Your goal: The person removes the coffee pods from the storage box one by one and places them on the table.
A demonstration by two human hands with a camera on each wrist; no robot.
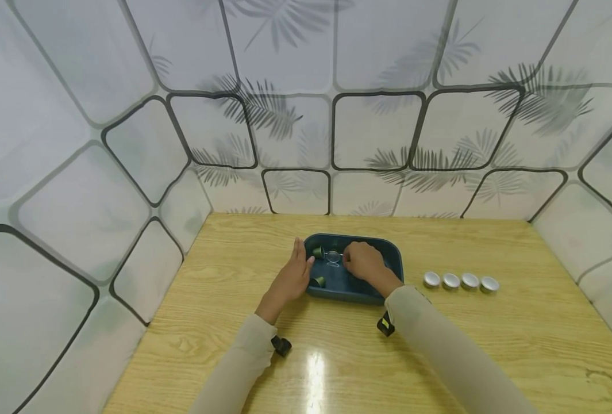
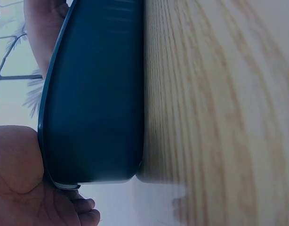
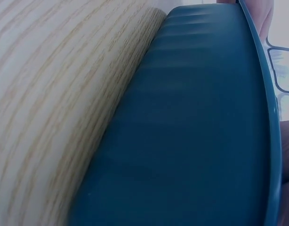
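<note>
A dark blue tray (image 1: 347,294) sits on the wooden table. My left hand (image 1: 294,273) is at its left end, fingers mostly straight and thumb by the rim; the left wrist view shows this hand (image 2: 22,174) against the tray's edge. Over the middle of the tray, my right hand (image 1: 364,261) reaches inside with curled fingers. Whether it pinches anything is hidden. A round clear object (image 1: 333,257) lies just left of those fingers. Two small green cup-shaped capsules, an upper one (image 1: 318,252) and a lower one (image 1: 318,282), lie on their sides near the left end.
Several small white-topped round cups (image 1: 451,281) stand in a row on the table (image 1: 492,333), right of the tray. A patterned cloth wall (image 1: 295,192) rises behind the table and along both sides. Black wrist cameras hang below both sleeves.
</note>
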